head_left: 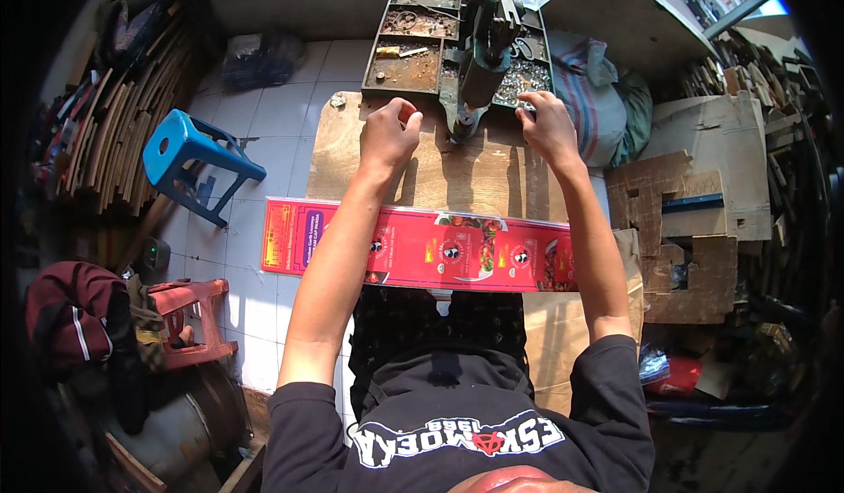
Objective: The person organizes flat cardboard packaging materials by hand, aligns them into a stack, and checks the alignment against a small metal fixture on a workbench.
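Observation:
My left hand [391,135] is closed with its fingers curled, above the wooden board [338,154] and left of the press foot. Whatever it may hold is hidden. At the near edge of the right tray my right hand [549,127] has thumb and fingers drawn together, with nothing nameable showing between them. Between the hands stands a dark green metal press [482,80]. Small shiny metal pieces [526,81] fill the right tray. A long red printed sheet [413,248] lies across the board's near end, under my forearms.
The left metal tray [413,69] has compartments with small bits and a yellow piece. A blue plastic stool [189,154] and a red stool [198,299] stand at left. Striped sacks [593,102] lean right of the press. Cut wooden boards [686,229] are stacked at right.

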Motion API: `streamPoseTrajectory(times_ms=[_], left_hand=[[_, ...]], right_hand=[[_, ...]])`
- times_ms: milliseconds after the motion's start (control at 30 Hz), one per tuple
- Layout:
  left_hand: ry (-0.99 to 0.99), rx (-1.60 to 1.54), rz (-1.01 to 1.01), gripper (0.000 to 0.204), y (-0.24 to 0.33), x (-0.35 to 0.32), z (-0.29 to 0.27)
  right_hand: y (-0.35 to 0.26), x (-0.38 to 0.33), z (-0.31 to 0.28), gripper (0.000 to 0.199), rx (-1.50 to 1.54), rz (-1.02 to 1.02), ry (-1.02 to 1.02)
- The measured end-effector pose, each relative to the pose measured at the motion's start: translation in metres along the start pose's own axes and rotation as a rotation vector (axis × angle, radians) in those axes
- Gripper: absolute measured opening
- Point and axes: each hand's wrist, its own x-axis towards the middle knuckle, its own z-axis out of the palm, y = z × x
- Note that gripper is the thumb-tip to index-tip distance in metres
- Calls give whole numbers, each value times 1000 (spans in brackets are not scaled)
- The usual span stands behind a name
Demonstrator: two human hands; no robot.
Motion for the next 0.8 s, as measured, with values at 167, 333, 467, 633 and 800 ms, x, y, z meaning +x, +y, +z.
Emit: streamPoseTrajectory(times_ms=[167, 333, 467, 633, 800], left_hand=[[9, 23, 6, 17, -3, -3, -2], [-3, 35, 1, 18, -1, -1, -1], [-12, 37, 5, 19, -1, -2, 0], [-23, 40, -14, 20, 2, -1, -3], [-45, 42, -42, 19, 6, -1, -2]], right_hand=[[0, 32, 15, 34, -304, 99, -53], [14, 58, 21, 35, -226, 86, -124], [27, 69, 26, 25, -228, 47, -91], [29, 67, 18, 18, 5, 136, -117], [31, 63, 16, 13, 322, 275, 12]])
